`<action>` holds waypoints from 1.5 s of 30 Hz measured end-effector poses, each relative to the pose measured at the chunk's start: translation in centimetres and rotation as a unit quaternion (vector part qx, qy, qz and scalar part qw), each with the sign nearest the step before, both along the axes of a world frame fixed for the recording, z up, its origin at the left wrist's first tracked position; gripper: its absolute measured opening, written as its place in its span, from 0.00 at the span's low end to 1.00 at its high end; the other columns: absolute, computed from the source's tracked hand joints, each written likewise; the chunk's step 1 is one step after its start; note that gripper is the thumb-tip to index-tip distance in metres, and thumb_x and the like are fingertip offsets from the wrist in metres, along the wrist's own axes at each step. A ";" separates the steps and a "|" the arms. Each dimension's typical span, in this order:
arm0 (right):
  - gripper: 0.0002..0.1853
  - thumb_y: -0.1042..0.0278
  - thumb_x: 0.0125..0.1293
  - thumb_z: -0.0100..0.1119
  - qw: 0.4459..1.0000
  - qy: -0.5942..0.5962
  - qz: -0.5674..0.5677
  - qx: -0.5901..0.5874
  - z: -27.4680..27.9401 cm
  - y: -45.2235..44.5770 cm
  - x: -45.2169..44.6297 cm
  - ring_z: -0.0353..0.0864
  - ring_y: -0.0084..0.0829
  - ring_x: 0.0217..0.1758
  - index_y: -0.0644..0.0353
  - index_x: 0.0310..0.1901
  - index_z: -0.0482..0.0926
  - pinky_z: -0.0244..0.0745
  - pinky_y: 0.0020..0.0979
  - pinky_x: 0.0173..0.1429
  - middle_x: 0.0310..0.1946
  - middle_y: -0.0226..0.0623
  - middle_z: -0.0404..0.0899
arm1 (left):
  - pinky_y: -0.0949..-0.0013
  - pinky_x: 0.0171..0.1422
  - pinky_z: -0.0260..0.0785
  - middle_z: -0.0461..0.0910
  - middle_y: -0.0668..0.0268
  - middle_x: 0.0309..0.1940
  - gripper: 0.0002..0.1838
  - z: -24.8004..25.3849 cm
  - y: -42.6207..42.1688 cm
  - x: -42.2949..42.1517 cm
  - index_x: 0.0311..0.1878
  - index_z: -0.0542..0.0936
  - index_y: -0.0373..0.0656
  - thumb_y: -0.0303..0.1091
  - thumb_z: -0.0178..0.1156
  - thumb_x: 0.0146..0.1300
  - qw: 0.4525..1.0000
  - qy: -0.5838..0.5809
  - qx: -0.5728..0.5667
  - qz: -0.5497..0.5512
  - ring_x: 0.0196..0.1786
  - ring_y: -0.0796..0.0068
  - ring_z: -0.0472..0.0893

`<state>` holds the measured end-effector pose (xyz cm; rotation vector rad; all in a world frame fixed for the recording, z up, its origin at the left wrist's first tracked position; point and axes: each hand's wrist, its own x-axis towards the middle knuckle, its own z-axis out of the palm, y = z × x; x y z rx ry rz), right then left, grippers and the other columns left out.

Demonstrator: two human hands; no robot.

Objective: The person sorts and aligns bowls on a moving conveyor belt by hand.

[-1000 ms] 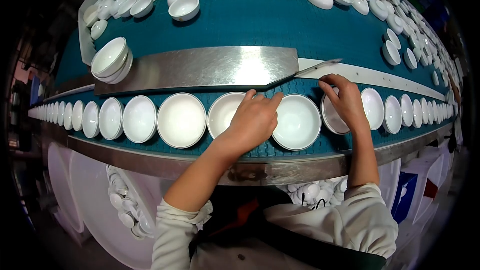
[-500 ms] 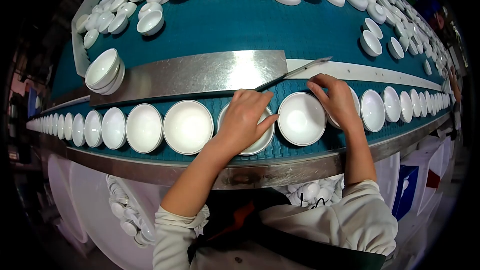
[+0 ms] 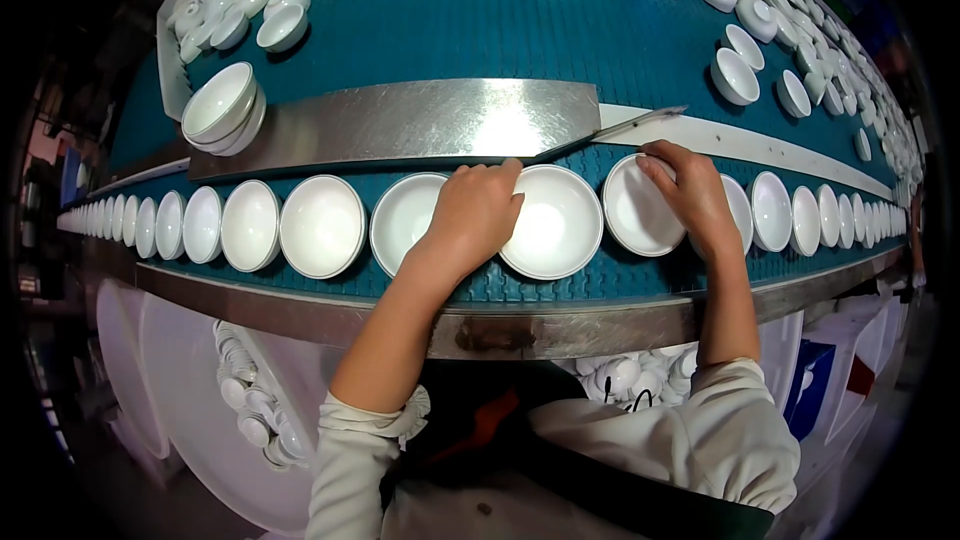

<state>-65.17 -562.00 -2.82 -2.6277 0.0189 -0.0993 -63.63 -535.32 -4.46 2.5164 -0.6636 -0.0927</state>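
A long row of white bowls stands on the green belt (image 3: 480, 285) in front of me. My left hand (image 3: 477, 210) has its fingers pressed together at the rim of a bowl (image 3: 552, 225), whose left edge it covers. Left of that hand is another bowl (image 3: 402, 220), partly hidden by it. My right hand (image 3: 688, 192) is curled, thumb and fingertips pinching the upper right rim of a bowl (image 3: 636, 212). Behind it a further bowl (image 3: 738, 212) is partly covered.
A metal plate (image 3: 400, 125) runs behind the row, with a small bowl stack (image 3: 222, 110) at its left end. A thin tool (image 3: 640, 122) lies at its right end. Many bowls sit on the far belt; bins of bowls (image 3: 255, 405) stand below the front edge.
The row of bowls has shifted left along the belt. My left hand has drawn its spread fingers together at a rim. My right hand has closed onto a bowl's rim.
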 end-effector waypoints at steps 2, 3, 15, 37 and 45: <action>0.15 0.60 0.64 0.60 0.999 -0.014 0.028 0.028 0.0 -0.8 -0.2 0.82 0.48 0.45 0.63 0.44 0.83 0.75 0.40 0.52 0.42 0.49 0.83 | 0.53 0.47 0.71 0.82 0.49 0.31 0.09 -0.2 -0.3 0.6 0.42 0.80 0.36 0.29 0.59 0.60 0.999 0.016 0.020 0.022 0.37 0.49 0.81; 0.15 0.60 0.64 0.60 0.999 -0.016 0.030 0.030 0.1 -1.3 -0.4 0.82 0.48 0.45 0.63 0.44 0.83 0.75 0.40 0.52 0.42 0.49 0.83 | 0.54 0.45 0.71 0.82 0.50 0.31 0.07 0.2 -0.4 0.7 0.39 0.81 0.36 0.29 0.58 0.61 1.000 0.002 0.008 0.023 0.36 0.49 0.80; 0.14 0.64 0.67 0.60 0.992 -0.052 0.036 0.109 -0.5 -7.8 -0.3 0.83 0.33 0.44 0.60 0.51 0.81 0.77 0.31 0.46 0.45 0.40 0.84 | 0.76 0.32 0.65 0.78 0.64 0.29 0.17 3.0 3.3 4.3 0.55 0.74 0.35 0.27 0.54 0.63 0.950 -0.033 -0.166 0.264 0.27 0.81 0.72; 0.27 0.57 0.69 0.58 0.788 0.122 -0.070 0.600 -5.7 -10.3 38.3 0.82 0.43 0.40 0.70 0.59 0.65 0.86 0.43 0.42 0.41 0.49 0.76 | 0.52 0.36 0.72 0.80 0.54 0.25 0.15 -0.6 -10.4 -5.7 0.46 0.72 0.38 0.41 0.58 0.65 0.982 0.045 -0.025 0.184 0.30 0.50 0.81; 0.25 0.74 0.64 0.42 0.733 0.054 -0.010 0.678 -5.6 -8.2 40.2 0.80 0.51 0.52 0.73 0.63 0.60 0.83 0.43 0.52 0.53 0.58 0.73 | 0.47 0.38 0.70 0.80 0.49 0.27 0.11 -0.9 -9.6 -6.1 0.46 0.71 0.40 0.33 0.54 0.64 0.952 0.042 -0.046 0.299 0.31 0.45 0.81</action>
